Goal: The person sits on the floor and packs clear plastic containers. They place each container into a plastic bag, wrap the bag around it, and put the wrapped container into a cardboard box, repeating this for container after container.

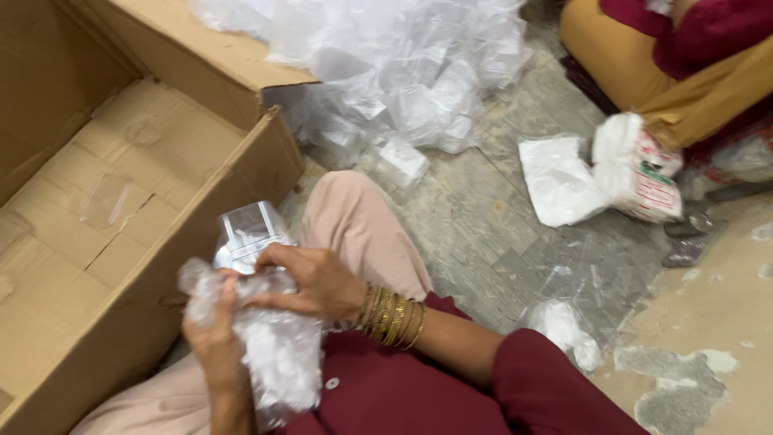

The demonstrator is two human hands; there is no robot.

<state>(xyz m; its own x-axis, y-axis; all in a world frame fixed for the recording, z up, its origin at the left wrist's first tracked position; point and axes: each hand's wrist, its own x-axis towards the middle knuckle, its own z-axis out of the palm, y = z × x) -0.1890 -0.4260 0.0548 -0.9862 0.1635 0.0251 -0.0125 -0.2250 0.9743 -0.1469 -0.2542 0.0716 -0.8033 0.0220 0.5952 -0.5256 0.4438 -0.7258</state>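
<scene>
A small clear plastic packet (pixel 245 235) with a silvery flat piece inside stands nearly upright, its top leaning toward eleven o'clock. Its lower edge is tucked under the fingers of the right hand (pixel 310 282). Just below it, at six o'clock, hangs a bunch of crumpled clear plastic bags (pixel 274 346), whitish and wrinkled, bulging at the top and trailing down over the lap. The left hand (pixel 213 330) clasps the bunch from its nine o'clock side, while the right hand presses on its upper end, touching both bunch and packet.
</scene>
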